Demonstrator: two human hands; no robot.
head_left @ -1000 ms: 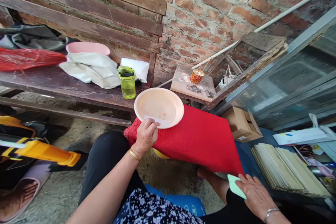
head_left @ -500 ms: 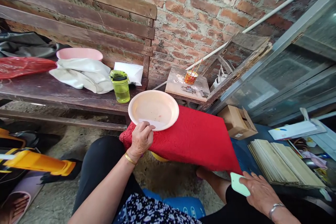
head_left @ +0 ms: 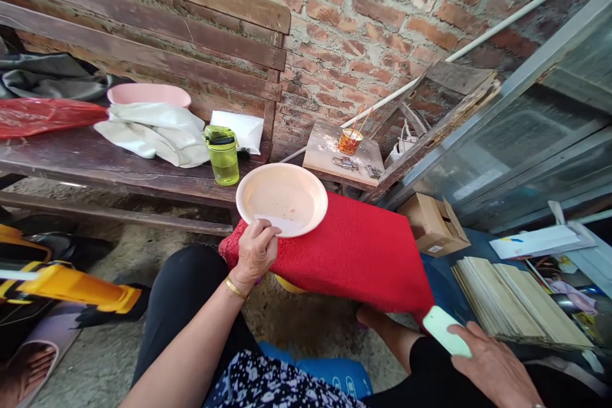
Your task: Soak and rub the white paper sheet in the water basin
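Note:
My left hand is closed at the near rim of a pale round basin, pinching a thin whitish sheet that lies inside, low against the near wall. The basin holds what looks like clear water with small specks. It stands on the left part of a red cloth. Off to the lower right, my right hand grips a flat pale green scraper-like plate with rounded corners and a small hole, just beyond the cloth's corner.
A green water bottle, white cloth and pink basin are on the wooden bench. A small table bears a cup with sticks and a padlock. At right are a cardboard box and stacked pale boards.
My right hand has shifted slightly right and down with the green plate, which shows more of its length. My left hand keeps its hold on the sheet at the basin.

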